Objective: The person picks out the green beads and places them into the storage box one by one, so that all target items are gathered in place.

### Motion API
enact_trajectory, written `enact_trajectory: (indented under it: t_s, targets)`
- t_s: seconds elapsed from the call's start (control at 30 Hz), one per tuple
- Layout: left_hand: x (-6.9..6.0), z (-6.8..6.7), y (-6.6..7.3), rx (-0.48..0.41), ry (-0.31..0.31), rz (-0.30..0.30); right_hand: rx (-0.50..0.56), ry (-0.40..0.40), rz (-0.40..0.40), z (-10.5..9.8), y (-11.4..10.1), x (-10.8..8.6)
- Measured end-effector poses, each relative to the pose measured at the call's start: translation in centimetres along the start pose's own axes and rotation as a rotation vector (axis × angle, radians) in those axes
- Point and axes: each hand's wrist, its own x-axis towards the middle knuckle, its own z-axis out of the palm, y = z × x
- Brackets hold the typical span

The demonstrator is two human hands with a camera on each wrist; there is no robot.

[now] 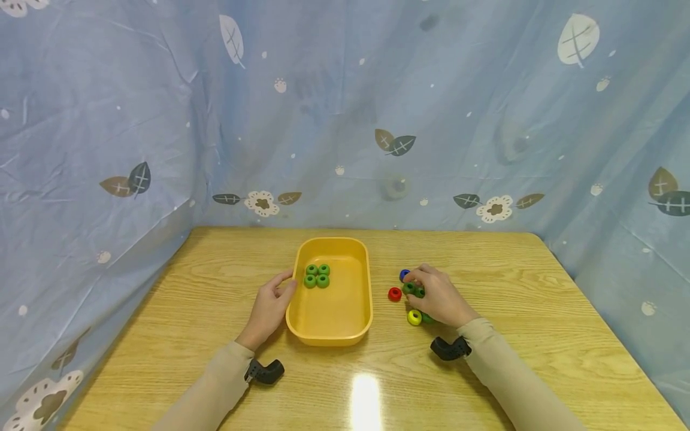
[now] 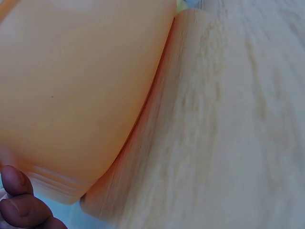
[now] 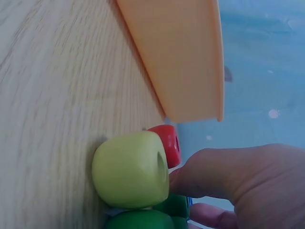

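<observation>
Two green beads (image 1: 409,288) sit at the right hand, on the table (image 1: 485,257) to the right of the tray. Right grip: thumb and fingers curled round this pair, apparently a pinch. Cannot tell whether the beads bear on the table or are just clear of it.

Close neighbours: blue bead (image 1: 404,275) at the far side, by the fingertips; red bead (image 1: 395,294) just left; yellow bead (image 1: 414,317) on the near side, with a third green bead (image 1: 427,318) partly under the hand. From the right wrist, the thumb overlaps the yellow bead's edge; touch uncertain.

Judgement on handling: smooth, rounded sides probably roll or slip if squeezed off-centre. Best to press evenly across both beads, keep the thumb off the yellow one, and rise straight up before any sideways travel, so the red and blue are not nudged.

Farther left: yellow-orange tray (image 1: 350,311), four green beads (image 1: 309,282) inside in a two-by-two block toward its upper left. Left hand (image 1: 271,308) at the tray's left rim; cannot tell if it pinches the rim or only rests there. Light steadying seems enough.

Beyond: pale sleeves, a black wrist mount on each, patterned blue cloth (image 1: 334,72) behind.
</observation>
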Motion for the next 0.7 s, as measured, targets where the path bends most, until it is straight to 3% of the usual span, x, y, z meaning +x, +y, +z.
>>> enact_trajectory:
  t_s: [0.43,0.7]
  targets:
    - [-0.28,-0.31,-0.12,0.011,-0.011,0.007,0.032,-0.046,-0.012,0.80,0.69,0.01]
    - [-0.08,-0.13,-0.07,0.016,-0.016,0.019,0.009,-0.010,-0.027,0.89,0.73,0.01]
